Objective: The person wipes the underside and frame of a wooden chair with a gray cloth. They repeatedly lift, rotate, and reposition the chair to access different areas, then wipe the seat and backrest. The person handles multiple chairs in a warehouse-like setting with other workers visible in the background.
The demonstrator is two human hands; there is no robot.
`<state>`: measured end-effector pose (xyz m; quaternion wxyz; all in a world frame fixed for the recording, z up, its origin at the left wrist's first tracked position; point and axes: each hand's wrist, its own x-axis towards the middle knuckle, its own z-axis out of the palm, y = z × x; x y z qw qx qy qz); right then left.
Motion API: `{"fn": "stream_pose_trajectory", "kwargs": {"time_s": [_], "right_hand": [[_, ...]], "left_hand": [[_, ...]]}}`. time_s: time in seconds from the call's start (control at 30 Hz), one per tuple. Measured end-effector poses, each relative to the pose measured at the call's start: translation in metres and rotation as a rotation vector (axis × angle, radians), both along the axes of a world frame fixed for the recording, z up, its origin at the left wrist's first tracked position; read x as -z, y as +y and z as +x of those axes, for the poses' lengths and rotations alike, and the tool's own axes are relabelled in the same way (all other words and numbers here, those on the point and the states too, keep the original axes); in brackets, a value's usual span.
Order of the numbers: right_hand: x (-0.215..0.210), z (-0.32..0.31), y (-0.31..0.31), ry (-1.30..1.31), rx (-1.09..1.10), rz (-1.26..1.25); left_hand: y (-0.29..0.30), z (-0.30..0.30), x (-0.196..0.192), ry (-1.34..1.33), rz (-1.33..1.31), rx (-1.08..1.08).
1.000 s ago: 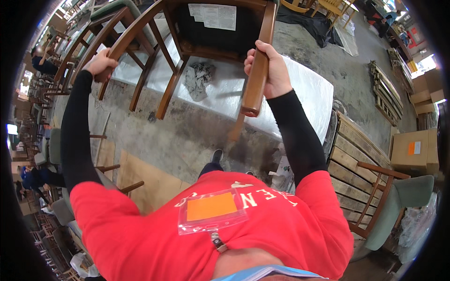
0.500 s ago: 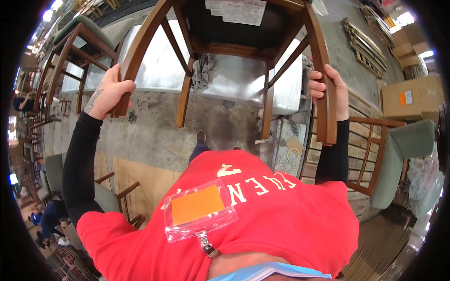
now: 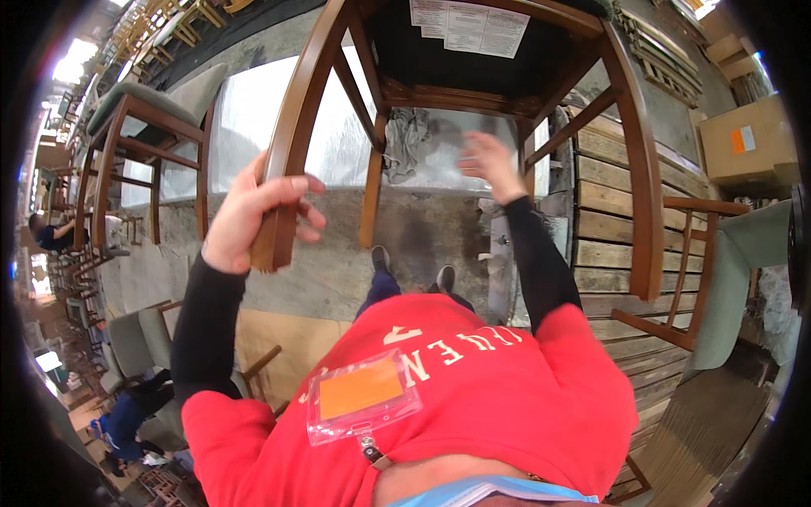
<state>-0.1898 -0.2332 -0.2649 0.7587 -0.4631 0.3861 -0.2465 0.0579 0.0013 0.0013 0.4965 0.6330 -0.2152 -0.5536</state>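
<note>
Gripping one leg (image 3: 314, 106) of the wooden chair (image 3: 465, 80), your left hand (image 3: 262, 207) wraps it near the free end, thumb across the front, fingertips showing past the edge. Your right hand (image 3: 492, 162) is blurred, its fingers spread and nothing visible in it; it shows between the two farther legs, close to the right one, and you cannot tell from here whether it touches wood.

The step in hand looks like steadying the tipped chair one-handed while your right hand is free. That seems to call for a snug left hold, since the near right leg (image 3: 645, 186) has no hand on it, and for room to pass your right hand between the legs and side rails (image 3: 574, 127).

The chair is right in front of you, its underside turned your way and its legs pointing toward you. Its frame is smooth brown wood around a black panel (image 3: 524, 72) with overlapping white papers (image 3: 481, 29); the top of the seat is hidden.

Beyond it, a crumpled grey cloth (image 3: 407, 145) lies on a low, plastic-wrapped table (image 3: 245, 127). Farther out, a green-seated chair (image 3: 145, 106) stands to your left, and weathered planks (image 3: 604, 182) and a cardboard box (image 3: 750, 139) are to your right.
</note>
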Motion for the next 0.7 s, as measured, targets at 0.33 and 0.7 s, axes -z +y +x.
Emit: {"fn": "stream_pose_trajectory", "kwargs": {"time_s": [0.33, 0.7], "right_hand": [[0.121, 0.141, 0.026, 0.892, -0.353, -1.066], [0.116, 0.161, 0.039, 0.760, 0.075, -0.880]], "left_hand": [[-0.015, -0.001, 0.002, 0.085, -0.011, 0.063], [-0.026, -0.003, -0.001, 0.118, -0.051, 0.128]]}}
